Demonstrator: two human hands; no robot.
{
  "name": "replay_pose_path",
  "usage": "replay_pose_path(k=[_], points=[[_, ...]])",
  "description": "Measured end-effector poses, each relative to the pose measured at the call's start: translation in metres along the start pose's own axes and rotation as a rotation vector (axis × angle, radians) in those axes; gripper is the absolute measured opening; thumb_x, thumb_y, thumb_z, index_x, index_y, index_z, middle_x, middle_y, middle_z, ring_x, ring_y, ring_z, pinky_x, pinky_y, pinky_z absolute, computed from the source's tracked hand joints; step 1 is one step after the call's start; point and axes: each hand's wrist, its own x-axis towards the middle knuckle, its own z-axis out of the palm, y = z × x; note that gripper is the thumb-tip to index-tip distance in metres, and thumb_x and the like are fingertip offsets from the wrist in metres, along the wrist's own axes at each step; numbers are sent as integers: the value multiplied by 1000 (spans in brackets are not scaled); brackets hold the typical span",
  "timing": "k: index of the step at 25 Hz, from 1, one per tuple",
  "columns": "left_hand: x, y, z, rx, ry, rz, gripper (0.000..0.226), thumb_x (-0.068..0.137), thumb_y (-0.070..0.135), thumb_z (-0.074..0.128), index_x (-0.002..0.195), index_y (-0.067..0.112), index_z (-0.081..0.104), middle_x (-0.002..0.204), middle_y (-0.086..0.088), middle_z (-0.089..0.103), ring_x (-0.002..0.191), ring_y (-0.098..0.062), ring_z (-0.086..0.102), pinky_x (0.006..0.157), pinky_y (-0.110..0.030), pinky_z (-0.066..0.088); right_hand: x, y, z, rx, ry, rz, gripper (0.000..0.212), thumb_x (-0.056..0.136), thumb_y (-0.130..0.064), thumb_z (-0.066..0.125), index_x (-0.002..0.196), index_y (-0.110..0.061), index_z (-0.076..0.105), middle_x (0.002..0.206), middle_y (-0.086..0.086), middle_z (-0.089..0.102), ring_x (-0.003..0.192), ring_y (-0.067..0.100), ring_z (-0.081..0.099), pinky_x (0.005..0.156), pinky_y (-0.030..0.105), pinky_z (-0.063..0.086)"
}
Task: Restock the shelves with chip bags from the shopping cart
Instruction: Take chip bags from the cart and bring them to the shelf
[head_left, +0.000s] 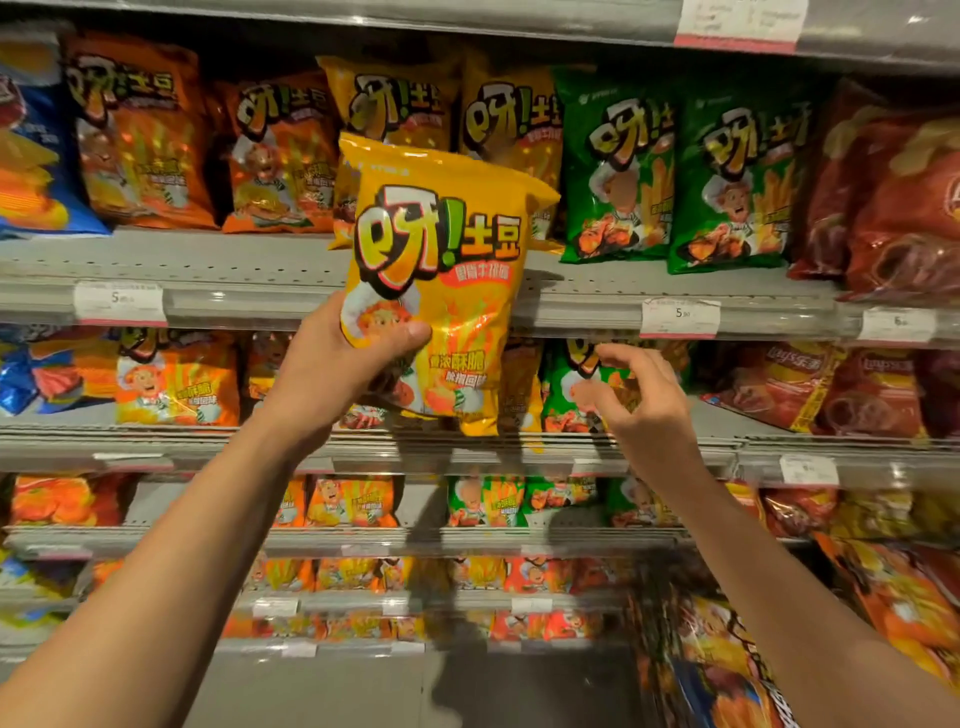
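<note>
My left hand grips a yellow chip bag by its lower left part and holds it upright in front of the second shelf. Behind the bag stand yellow bags of the same kind. My right hand hovers to the right of the bag, fingers relaxed and spread, holding nothing, in front of a green bag on the shelf below. The shopping cart is out of view.
Orange bags stand left of the yellow ones, green bags right, red bags far right, blue bags far left. Lower shelves hold more bags. Several loose bags lie at bottom right. Price tags line the shelf edges.
</note>
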Motion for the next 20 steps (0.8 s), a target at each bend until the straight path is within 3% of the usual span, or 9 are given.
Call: replay_pose_path(k=[2,3,6,9,12,14,17,20], points=[[10,5,1,4,-10,32,18,88,31,78,104,28,70,90,-9,71,77,-21,72,58,-35,60,-1,-1,2,-124,-6,-102,25,88,2,72,113,5,66,101,14,65,87,32,62,81,49,54],[16,8,3,0,-13,41,19,88,31,78,105,28,70,88,-5,72,76,-21,72,58,-36,61,1,0,2,-91,-33,-66,25,91,-2,71,115,2,66,105,12,65,92,30,62,85,48,53],[39,16,14,-31,11,39,26,87,30,80,109,22,70,97,-21,72,80,-36,73,59,-44,62,8,-2,-3,135,-104,186,25,97,-17,64,121,-22,63,111,-21,57,106,12,56,94,38,47],[66,29,30,-14,58,64,22,88,28,79,107,20,72,100,-24,72,87,-44,72,69,-62,60,17,-2,-4,144,-119,198,28,98,-21,62,124,-30,59,114,-31,51,116,9,51,100,35,42],[91,41,39,-12,78,90,14,89,28,78,102,25,73,92,-18,74,78,-37,72,68,-61,58,32,-1,-5,90,-114,212,30,98,-24,61,125,-38,56,117,-27,49,120,2,45,103,29,39],[103,45,43,-27,78,79,20,87,27,79,106,26,73,96,-8,77,86,-33,74,72,-59,59,41,1,-5,53,-116,194,32,98,-25,61,126,-40,54,118,-27,45,122,0,42,101,28,39],[116,47,50,-19,82,66,25,88,29,79,111,27,71,104,0,78,95,-26,75,85,-59,59,56,4,-4,-10,-100,95,37,98,-23,62,134,-30,56,133,-22,45,132,2,38,110,33,38],[127,45,53,12,107,70,24,87,34,79,109,29,71,104,1,78,96,-26,75,85,-62,58,70,6,2,-91,-140,13,46,98,-27,60,143,-25,51,148,-9,46,144,8,31,123,39,24]])
